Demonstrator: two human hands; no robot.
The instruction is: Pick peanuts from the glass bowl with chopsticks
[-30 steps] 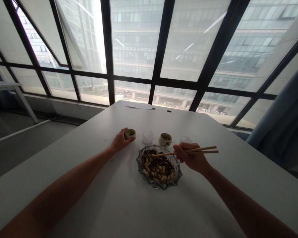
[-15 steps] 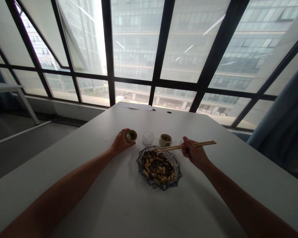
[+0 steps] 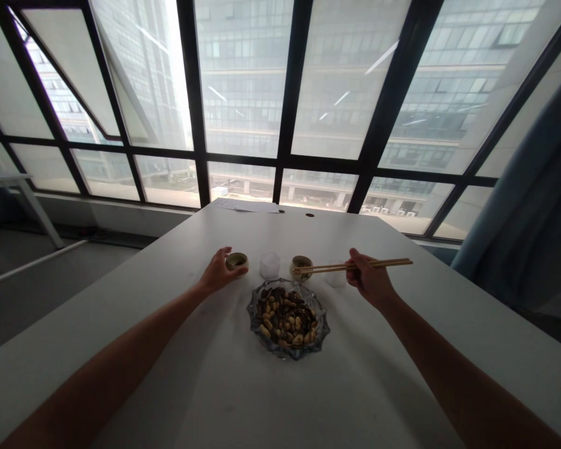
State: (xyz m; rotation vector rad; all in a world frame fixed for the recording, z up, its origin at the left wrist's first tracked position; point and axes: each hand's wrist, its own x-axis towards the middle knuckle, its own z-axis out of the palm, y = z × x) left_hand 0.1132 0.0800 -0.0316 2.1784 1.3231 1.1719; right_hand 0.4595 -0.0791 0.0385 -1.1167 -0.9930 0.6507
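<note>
My left hand (image 3: 219,270) is curled round a small ceramic cup (image 3: 238,261) that stands on the white table (image 3: 243,386). My right hand (image 3: 368,279) grips a pair of wooden chopsticks (image 3: 350,266), held level, with their tips over a second small ceramic cup (image 3: 301,266). A scalloped glass bowl (image 3: 288,318) of mixed nuts and dark seeds sits between my forearms, in front of the cups. I cannot tell whether the chopstick tips hold anything.
Two small translucent plastic cups stand in the same row, one (image 3: 270,265) between the ceramic cups and one (image 3: 335,275) by my right hand. Papers (image 3: 247,205) lie at the far table edge. Large windows fill the background; a blue curtain (image 3: 533,206) hangs right.
My right hand has lifted the chopsticks out of the glass bowl and carried their tips back over the second ceramic cup. My left hand stays on its cup.
</note>
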